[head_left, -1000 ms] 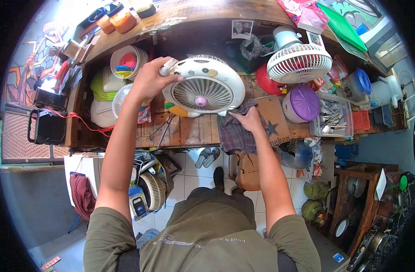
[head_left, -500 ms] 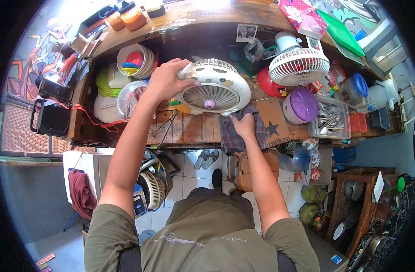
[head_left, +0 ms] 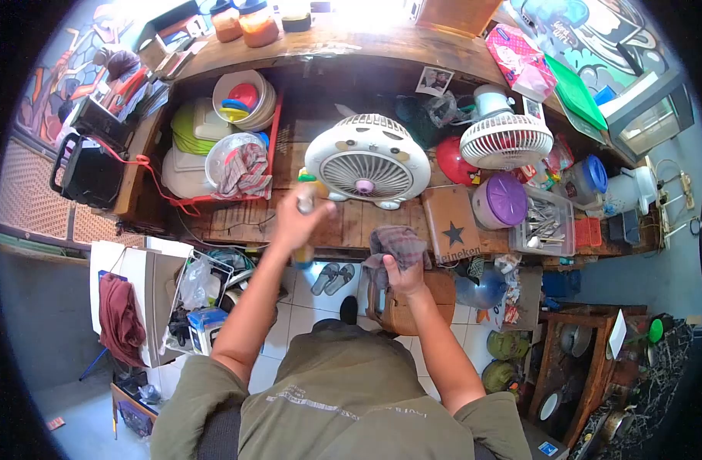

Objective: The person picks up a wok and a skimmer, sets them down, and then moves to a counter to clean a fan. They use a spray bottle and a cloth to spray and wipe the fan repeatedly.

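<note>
My left hand (head_left: 291,224) is closed round a blurred bottle (head_left: 303,256), whitish at the top and yellow and blue lower down, just in front of the fan. My right hand (head_left: 405,277) grips a crumpled checked cloth (head_left: 397,247) at the table's front edge. A white desk fan (head_left: 366,162) with a round grille and a pinkish hub stands upright on the wooden table (head_left: 336,222), touched by neither hand. By its left side sits a small yellow and green thing (head_left: 313,184), partly behind my left hand.
Bowls (head_left: 247,96) and a striped cloth (head_left: 243,169) fill a red rack at left. To the right are a second fan (head_left: 506,138), a brown Heineken board (head_left: 449,222), a purple-lidded tub (head_left: 503,199) and a cutlery box (head_left: 544,224). A brown stool (head_left: 420,307) stands below.
My left hand has left the fan's upper left side and come down towards me. My right hand has drawn the cloth off the table by the fan's base and raised it nearer my body.
</note>
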Available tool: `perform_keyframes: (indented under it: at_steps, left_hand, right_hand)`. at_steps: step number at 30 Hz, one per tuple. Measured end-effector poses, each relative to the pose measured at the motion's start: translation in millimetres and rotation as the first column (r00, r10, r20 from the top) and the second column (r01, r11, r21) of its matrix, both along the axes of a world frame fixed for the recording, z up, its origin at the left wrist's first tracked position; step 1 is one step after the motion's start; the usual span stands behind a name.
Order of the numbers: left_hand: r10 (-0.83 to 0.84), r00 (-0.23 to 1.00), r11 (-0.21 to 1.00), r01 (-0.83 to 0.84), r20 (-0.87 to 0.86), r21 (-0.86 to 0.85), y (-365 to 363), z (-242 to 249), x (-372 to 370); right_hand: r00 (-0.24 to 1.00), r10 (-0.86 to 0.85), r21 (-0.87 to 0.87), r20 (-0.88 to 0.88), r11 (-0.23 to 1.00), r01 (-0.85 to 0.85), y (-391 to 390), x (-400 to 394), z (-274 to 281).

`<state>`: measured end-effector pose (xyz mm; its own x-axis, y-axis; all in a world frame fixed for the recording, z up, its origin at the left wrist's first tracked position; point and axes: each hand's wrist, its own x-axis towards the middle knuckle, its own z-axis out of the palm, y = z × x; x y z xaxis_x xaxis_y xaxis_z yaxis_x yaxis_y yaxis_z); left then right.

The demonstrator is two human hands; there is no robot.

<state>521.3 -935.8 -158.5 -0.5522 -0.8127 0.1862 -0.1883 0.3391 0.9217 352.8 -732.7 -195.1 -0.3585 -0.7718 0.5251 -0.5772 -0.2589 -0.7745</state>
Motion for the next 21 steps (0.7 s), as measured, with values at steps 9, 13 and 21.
perform_keyframes:
  at_steps: [9, 13, 21]
  left_hand:
    - [0.269, 0.954, 0.953, -0.284, 0.133, 0.108, 14.6, -31.5, -25.2]
    - [0.269, 0.958, 0.961, -0.260, 0.100, -0.090, 7.0, -35.5, -29.2]
    - [0.358, 0.932, 0.926, -0.346, 0.058, -0.149, -7.7, -37.2, -10.4]
  right_hand:
    - [0.974, -0.038, 0.167, 0.224, 0.986, 0.000, 0.3, 16.4, 1.6]
    - [0.977, -0.013, 0.171, 0.214, 0.985, -0.024, -6.6, 13.2, -7.6]
    - [0.999, 0.002, 0.267, -0.033, 0.964, 0.007, -44.7, 22.4, 7.3]
